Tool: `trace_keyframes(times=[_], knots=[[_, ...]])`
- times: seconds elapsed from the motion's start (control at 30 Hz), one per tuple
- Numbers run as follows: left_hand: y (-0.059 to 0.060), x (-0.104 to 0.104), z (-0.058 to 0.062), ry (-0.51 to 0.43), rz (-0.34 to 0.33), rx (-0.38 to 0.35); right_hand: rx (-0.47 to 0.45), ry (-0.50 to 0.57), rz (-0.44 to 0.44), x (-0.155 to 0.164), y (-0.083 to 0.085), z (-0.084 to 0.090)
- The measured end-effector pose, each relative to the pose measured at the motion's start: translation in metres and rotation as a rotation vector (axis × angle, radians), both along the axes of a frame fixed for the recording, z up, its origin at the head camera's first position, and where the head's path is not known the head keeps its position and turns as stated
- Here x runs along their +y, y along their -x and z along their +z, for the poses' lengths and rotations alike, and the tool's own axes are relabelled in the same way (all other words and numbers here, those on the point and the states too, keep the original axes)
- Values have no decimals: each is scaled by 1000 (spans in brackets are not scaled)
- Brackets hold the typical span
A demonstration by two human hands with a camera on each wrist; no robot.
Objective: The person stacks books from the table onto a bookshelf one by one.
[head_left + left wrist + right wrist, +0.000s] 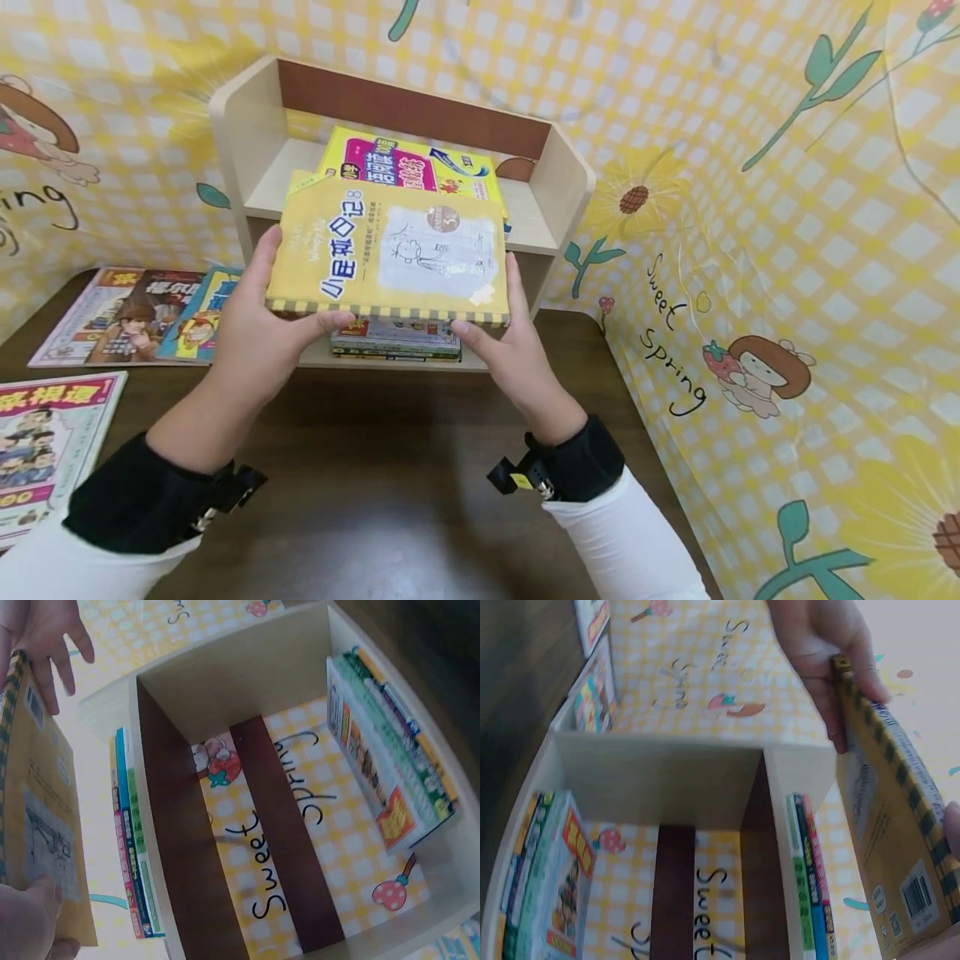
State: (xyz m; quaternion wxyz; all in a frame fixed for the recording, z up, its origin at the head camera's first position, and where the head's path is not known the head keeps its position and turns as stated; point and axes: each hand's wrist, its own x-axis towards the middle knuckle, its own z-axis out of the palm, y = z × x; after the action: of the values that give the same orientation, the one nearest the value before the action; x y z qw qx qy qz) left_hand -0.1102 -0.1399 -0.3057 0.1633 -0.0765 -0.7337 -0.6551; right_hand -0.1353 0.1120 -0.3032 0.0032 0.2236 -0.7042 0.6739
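Both hands hold a yellow book point(330, 250) with a checkered spine and a sketched figure on its cover, raised in front of a small wooden shelf point(566, 192). My left hand point(258, 333) grips its left end, thumb along the spine edge. At the right end, my right hand point(517, 346) grips it the same way. Behind it a stack of books point(412, 162) with a yellow and pink cover lies on the upper shelf. Below, a pile of books point(397, 342) rests in the lower compartment. The yellow book's underside, with a barcode, shows in the right wrist view.
On the dark table point(360, 467), magazines point(142, 312) lie left of the shelf, and another magazine point(56, 442) lies nearer. Yellow checkered cloth point(825, 208) with printed flowers covers the walls behind and to the right.
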Motion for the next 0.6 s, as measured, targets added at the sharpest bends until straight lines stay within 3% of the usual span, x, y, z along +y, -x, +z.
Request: trace_keyframes(times=[0.13, 0.37, 0.5, 0.6], knots=[[17, 0, 9, 31, 0, -40, 26, -44, -31, 0, 18, 4], [42, 1, 21, 96, 10, -133, -54, -155, -154, 2, 42, 12], [56, 1, 27, 110, 0, -140, -109, -271, -252, 0, 53, 21], [66, -1, 30, 174, 15, -131, -128, -340, -292, -2, 61, 25]])
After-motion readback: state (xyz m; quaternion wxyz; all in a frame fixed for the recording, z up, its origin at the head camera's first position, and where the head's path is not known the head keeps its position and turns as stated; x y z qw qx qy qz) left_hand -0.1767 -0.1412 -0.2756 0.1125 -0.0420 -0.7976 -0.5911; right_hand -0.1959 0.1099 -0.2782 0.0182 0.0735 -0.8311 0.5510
